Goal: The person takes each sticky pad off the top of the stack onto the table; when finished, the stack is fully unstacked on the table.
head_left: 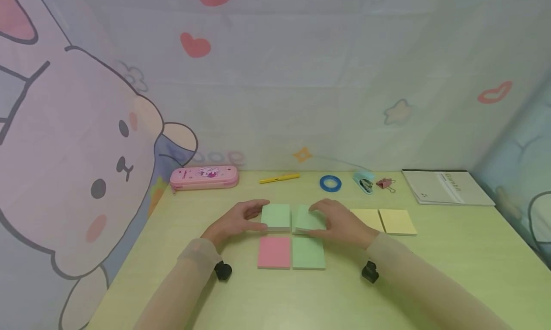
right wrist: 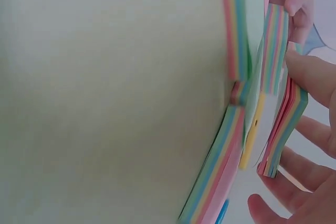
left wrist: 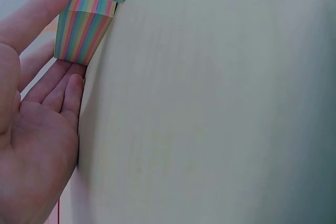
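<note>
My left hand [head_left: 238,220] spans a light-green sticky note pad [head_left: 276,216], thumb at its near edge and fingers at its far edge. In the left wrist view, the striped sides of this pad [left wrist: 79,38] show between the thumb and fingers. My right hand [head_left: 340,222] grips another green sticky note pad [head_left: 311,220], tilted over a green pad beneath it. The right wrist view shows the gripped pad's multicoloured edge [right wrist: 287,129] held between thumb and fingertips, angled away from the others. Just in front lie a pink pad [head_left: 274,253] and a green pad [head_left: 308,253].
Two yellow pads [head_left: 398,222] lie right of my right hand, one partly hidden. Along the back are a pink pencil case [head_left: 204,177], yellow pen [head_left: 279,178], blue tape roll [head_left: 330,183], light-blue item [head_left: 365,181], pink binder clip [head_left: 385,183] and notebook [head_left: 447,187].
</note>
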`<state>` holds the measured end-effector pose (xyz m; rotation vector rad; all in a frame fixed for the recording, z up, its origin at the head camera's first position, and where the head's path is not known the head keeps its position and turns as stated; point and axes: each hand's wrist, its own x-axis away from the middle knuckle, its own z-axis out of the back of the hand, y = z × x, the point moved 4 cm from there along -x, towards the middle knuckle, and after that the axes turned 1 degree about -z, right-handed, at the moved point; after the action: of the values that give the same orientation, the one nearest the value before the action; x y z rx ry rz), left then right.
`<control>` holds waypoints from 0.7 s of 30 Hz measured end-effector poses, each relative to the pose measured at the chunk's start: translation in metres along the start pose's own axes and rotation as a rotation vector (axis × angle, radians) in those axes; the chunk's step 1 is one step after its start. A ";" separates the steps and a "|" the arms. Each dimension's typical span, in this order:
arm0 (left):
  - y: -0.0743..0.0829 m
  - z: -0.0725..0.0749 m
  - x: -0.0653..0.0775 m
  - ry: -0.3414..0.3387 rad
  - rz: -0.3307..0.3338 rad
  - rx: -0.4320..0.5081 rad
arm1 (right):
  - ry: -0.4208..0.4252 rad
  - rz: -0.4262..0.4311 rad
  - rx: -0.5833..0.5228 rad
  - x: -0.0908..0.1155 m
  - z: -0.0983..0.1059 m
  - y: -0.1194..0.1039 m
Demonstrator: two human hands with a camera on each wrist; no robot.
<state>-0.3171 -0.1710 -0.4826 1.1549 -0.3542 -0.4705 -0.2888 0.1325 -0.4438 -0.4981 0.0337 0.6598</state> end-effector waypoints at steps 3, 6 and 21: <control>-0.001 0.000 -0.001 0.002 0.004 -0.004 | 0.019 0.012 0.002 0.016 0.007 0.006; -0.002 0.000 -0.001 0.002 0.001 -0.005 | 0.037 0.026 0.005 0.031 0.013 0.010; -0.002 -0.001 0.000 0.002 0.034 0.013 | -0.013 0.076 0.035 0.084 0.023 0.017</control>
<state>-0.3170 -0.1709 -0.4843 1.1600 -0.3754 -0.4381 -0.2353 0.2031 -0.4459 -0.4601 0.0520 0.7359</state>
